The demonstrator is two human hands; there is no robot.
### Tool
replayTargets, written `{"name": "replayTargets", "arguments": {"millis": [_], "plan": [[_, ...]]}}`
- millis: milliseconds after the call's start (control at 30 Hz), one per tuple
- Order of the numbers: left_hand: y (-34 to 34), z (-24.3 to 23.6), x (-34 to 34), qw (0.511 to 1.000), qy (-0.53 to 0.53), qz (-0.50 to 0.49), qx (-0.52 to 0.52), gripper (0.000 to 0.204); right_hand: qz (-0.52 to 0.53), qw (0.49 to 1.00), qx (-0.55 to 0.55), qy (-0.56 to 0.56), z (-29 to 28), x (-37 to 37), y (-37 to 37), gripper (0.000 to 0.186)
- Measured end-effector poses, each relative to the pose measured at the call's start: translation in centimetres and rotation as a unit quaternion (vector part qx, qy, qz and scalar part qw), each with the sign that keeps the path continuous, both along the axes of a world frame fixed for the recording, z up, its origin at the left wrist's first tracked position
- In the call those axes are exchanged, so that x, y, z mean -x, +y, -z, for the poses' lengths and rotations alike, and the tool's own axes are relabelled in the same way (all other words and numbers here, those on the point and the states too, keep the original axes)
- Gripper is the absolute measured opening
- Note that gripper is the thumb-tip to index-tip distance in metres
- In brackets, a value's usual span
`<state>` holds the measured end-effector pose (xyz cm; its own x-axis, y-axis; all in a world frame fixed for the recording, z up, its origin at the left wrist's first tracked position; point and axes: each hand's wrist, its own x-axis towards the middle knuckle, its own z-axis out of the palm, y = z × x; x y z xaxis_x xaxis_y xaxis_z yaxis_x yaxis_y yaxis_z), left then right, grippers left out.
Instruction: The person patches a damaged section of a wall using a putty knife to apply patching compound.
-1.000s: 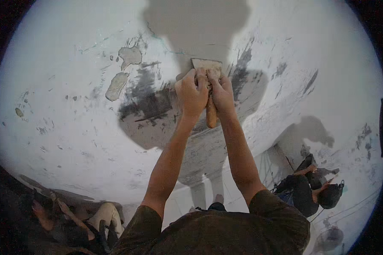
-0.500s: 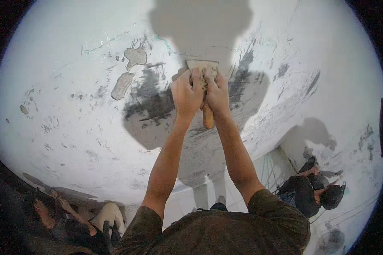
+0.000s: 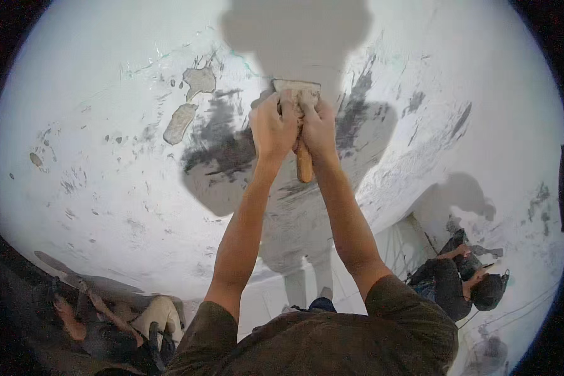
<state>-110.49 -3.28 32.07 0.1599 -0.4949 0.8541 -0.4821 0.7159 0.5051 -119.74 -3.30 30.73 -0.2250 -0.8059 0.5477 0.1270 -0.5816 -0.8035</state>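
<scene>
Both my hands grip one scraper, a putty knife (image 3: 297, 86) with a wide pale-crusted blade and a wooden handle that sticks out below my palms. My left hand (image 3: 272, 128) is closed on its left side, the thumb pressed along the blade. On the other side my right hand (image 3: 318, 128) is closed the same way. The blade's far edge lies against a white wall (image 3: 138, 194) marked with dark grey streaks. My own shadow falls around the hands and over much of the worked surface.
Left of the scraper, two bare grey patches (image 3: 199, 81) show in the white coating. A person in dark clothes (image 3: 445, 285) crouches at the lower right, near a wall corner. Another person (image 3: 106, 332) is at the lower left, arms raised toward the wall.
The putty knife and both my hands have slid slightly up the wall, away from me. At the lower right, the other person's arm has shifted a little.
</scene>
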Motion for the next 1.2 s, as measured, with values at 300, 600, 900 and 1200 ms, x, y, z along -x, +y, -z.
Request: {"name": "replayTargets", "arguments": {"millis": [300,600,900,1200], "plan": [[1.5,-1.4,0.3,0.998,-0.003,0.015,-0.056,0.031,0.016,0.999,-0.015,-0.038,-0.1,0.1,0.1,0.028],[0.9,-0.3,0.4,0.999,-0.004,0.022,-0.033,0.035,-0.021,0.998,-0.025,-0.056,0.9,0.4,0.0,0.025],[0.7,1.6,1.5,0.994,0.012,0.096,-0.059,0.038,0.043,0.999,0.019,0.005,1.8,1.7,0.6,0.024],[2.5,3.8,1.6,0.993,0.079,0.089,-0.028,0.045,-0.016,0.985,-0.087,0.147,2.7,5.7,3.7,0.039]]}}
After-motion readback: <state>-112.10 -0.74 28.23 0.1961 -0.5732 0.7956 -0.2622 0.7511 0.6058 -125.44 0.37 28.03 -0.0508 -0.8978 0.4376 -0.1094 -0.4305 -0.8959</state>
